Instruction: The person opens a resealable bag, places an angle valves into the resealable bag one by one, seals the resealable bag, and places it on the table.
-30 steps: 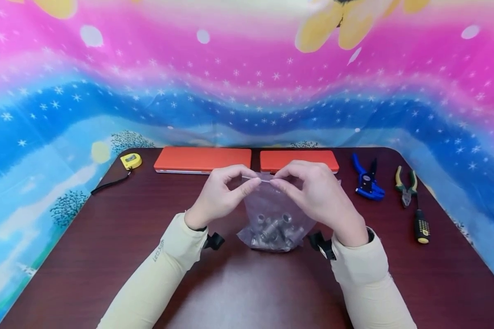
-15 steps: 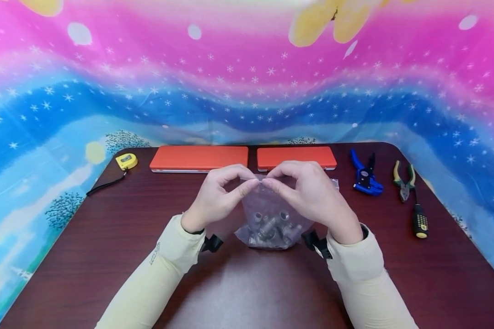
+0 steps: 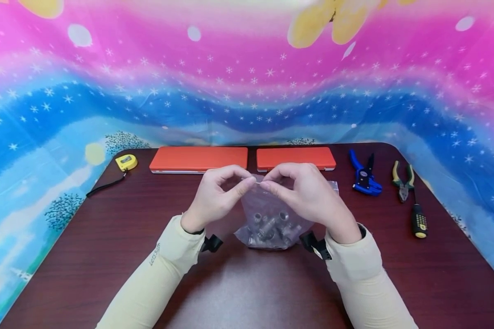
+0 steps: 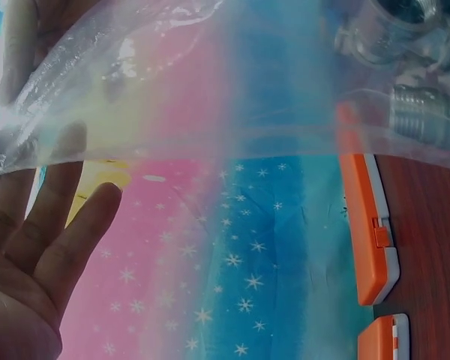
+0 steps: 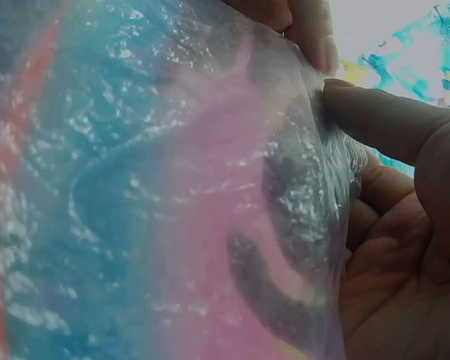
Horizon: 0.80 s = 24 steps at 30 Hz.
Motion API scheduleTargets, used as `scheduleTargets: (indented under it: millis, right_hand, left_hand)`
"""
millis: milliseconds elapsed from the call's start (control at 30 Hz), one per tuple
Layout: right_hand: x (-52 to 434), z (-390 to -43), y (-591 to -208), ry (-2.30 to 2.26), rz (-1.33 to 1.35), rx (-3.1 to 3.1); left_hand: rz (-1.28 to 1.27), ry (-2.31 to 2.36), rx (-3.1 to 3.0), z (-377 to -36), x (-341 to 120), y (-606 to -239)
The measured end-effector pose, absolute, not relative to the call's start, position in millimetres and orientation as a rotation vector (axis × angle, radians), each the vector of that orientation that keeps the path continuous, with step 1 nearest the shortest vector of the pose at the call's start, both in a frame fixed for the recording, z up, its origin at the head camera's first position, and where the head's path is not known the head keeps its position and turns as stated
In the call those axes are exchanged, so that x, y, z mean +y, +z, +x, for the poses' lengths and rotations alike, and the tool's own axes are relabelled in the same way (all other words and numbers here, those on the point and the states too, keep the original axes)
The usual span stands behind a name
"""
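Observation:
A clear plastic bag (image 3: 255, 201) stands upright on the table between the hands, with several metal threaded fittings (image 4: 418, 112) inside at its bottom. My left hand (image 3: 217, 196) pinches the bag's top edge between thumb and index finger. Close beside it, my right hand (image 3: 308, 194) pinches the same edge, so the two thumbs almost meet. In the right wrist view the crinkled film hides part of the right hand's fingers (image 5: 394, 124). The left wrist view has the left hand's other fingers (image 4: 82, 232) spread behind the bag.
Two orange cases (image 3: 197, 159) lie along the table's back edge. A yellow tape measure (image 3: 126, 161) is at the back left. On the right lie a blue-handled wire stripper (image 3: 365, 178), pliers (image 3: 403, 183) and a screwdriver (image 3: 419, 221). A patterned cloth (image 3: 238, 77) hangs around the table.
The hands have shifted slightly left along the bag's top edge and stand a little closer together. The whole head view has also shifted slightly. Both hands keep their pinch.

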State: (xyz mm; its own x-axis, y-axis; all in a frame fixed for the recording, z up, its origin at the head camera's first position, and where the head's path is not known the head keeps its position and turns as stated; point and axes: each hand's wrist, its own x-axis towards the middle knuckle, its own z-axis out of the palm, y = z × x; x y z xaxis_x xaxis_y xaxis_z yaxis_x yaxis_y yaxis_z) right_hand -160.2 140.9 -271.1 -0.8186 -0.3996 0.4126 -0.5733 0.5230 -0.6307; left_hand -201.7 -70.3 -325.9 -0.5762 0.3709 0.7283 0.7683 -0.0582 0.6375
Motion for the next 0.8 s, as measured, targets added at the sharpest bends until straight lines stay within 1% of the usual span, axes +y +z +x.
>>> scheduleTargets:
  millis: [267,500,800]
  right_hand:
    - [139,-161,-272,1.246,0.792,-2.541]
    - [137,-160,-272,1.191,0.757,-2.581]
    - [127,-157,-278,1.118,0.599,-2.56]
  left_hand:
    - [-1.198,-1.579,-1.918,-200,-70,-324]
    - [-1.158,-1.492,-1.955,-197,-67,-322]
    - [-1.059,-1.378,-1.916,-195,-59,-324]
